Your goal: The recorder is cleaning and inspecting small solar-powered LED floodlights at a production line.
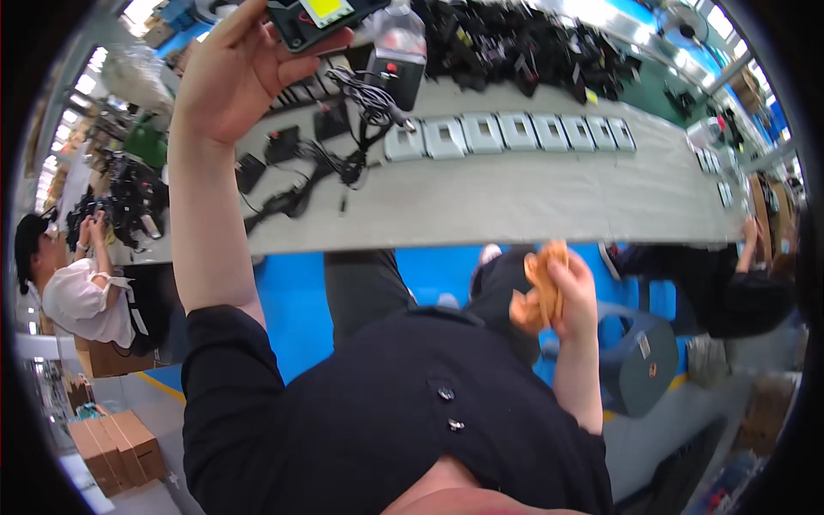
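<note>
Raised over the far left of the table, my left hand (227, 86) is closed on a dark flat lamp unit (296, 33) with a yellow-and-white light panel; the picture's top edge cuts it off. My right hand (578, 296) is in front of the table's near edge, above my lap, gripping a crumpled orange-brown cloth (539, 287). Close to the lamp unit are a clear plastic bottle (400, 36) and a black box with a red button (400, 81). A grey cable bundle (371, 96) lies beside that box.
Pale square frames (481, 135) stand in a row across the grey table (481, 202). Black parts (524, 47) are heaped behind them. Small black boxes with cords (283, 144) lie at left. One person (81, 287) works at left, another (755, 287) at right. A dark stool (639, 360) is beside me.
</note>
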### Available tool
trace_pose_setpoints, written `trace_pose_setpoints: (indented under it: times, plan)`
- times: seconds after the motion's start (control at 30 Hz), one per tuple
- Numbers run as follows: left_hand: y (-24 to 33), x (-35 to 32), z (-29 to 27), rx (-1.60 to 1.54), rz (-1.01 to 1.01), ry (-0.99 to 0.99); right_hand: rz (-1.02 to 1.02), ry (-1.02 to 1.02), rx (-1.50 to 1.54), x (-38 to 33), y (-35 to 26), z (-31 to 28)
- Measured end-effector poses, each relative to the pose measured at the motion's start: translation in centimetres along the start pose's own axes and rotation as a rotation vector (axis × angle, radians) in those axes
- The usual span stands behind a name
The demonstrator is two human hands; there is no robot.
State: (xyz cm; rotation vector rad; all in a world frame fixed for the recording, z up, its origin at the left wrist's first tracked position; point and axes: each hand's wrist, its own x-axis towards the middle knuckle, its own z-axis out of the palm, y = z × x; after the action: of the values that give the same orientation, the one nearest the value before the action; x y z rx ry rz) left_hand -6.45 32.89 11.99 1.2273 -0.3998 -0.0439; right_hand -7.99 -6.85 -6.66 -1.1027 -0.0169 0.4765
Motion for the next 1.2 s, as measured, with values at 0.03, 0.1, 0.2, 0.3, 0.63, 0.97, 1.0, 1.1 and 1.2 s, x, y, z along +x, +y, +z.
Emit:
trace_pose_setpoints:
  times: [0.03, 0.1, 0.2, 0.3, 0.63, 0.97, 1.0, 1.1, 1.2]
  plan:
    - [-2.3, -0.5, 0.9, -0.049, -0.023, -0.003, 0.005, -0.020, -0.024, 0.8, -0.5, 0.3]
    - [-7.3, -0.6, 3.2, 0.057, -0.150, 0.292, -0.080, 0.036, -0.144, 2.6, -0.6, 1.0]
    - [-13.3, -0.8, 4.8, -0.021, -0.297, 0.376, -0.430, 0.107, -0.684, 5.9, 0.8, 0.4]
    - [-17.1, -1.3, 4.6, -0.092, -0.424, 0.432, -0.654, 0.176, -1.093, 8.3, 2.3, 0.2]
    - [-18.8, -4.1, 5.5, -0.262, -0.427, 0.553, -0.714, 0.042, -1.067, 7.9, 1.0, 4.0]
    - [-18.1, -4.6, 7.1, -0.034, -0.406, 0.430, -0.961, -0.408, -1.393, 5.8, -0.5, 9.3]
    - [-17.9, -4.6, 7.3, -0.025, -0.414, 0.414, -0.910, -0.427, -1.371, 5.3, -0.5, 8.8]
    - [-18.1, -4.6, 7.4, -0.025, -0.417, 0.409, -0.978, -0.323, -1.321, 5.7, -1.1, 9.1]
    - [-17.3, -4.5, 7.9, 0.050, -0.317, 0.407, -1.028, -0.278, -1.404, 6.8, -0.6, 10.2]
